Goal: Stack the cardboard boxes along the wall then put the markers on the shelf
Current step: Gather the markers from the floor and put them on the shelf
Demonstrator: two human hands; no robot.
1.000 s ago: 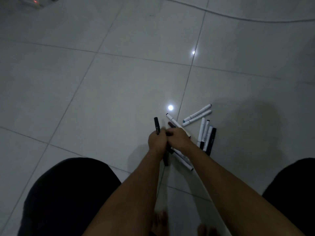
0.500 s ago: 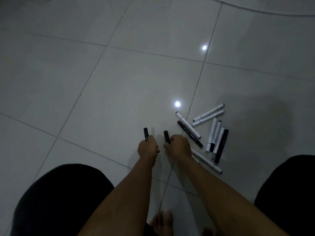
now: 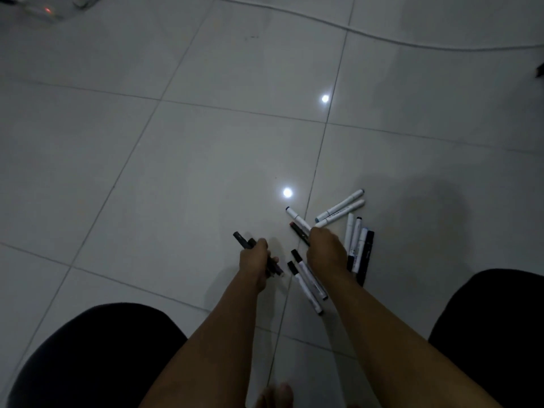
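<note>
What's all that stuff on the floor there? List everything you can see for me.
markers in left hand: two, dark, gripped together.
markers by right hand: two, one white, one dark, at its fingers.
markers between the forearms: two, white with dark caps, on floor.
angled pair: two, white, beyond the right hand.
side cluster: about four, white and black, right of the right hand.
cable: one, white, far floor.
floor: pale glossy tiles.
left hand: gripping markers.
right hand: reaching onto markers, grip hidden.
</note>
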